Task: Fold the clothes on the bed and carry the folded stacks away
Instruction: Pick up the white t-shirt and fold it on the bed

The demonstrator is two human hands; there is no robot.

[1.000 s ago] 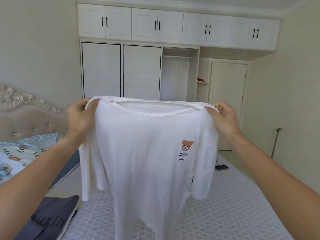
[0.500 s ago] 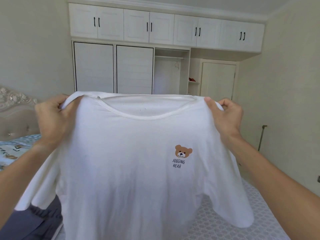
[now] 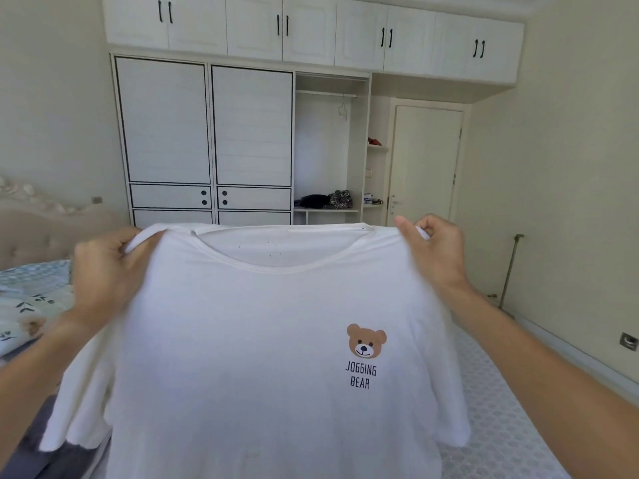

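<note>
Hands grip a white shirt (image 3: 269, 357) by its shoulders, left hand (image 3: 103, 274) and right hand (image 3: 435, 250), spread above the bed (image 3: 501, 426). Folding is just starting; next, I'd judge, lay it flat.

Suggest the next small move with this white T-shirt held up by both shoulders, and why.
Probably lower the T-shirt flat onto the bed: the left hand and right hand pinch its shoulders, and it hangs spread, unfolded, in the air.

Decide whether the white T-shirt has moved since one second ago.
Yes. Against the wardrobe, the white T-shirt sits lower: it earlier hid the drawers, which now show above it.
</note>
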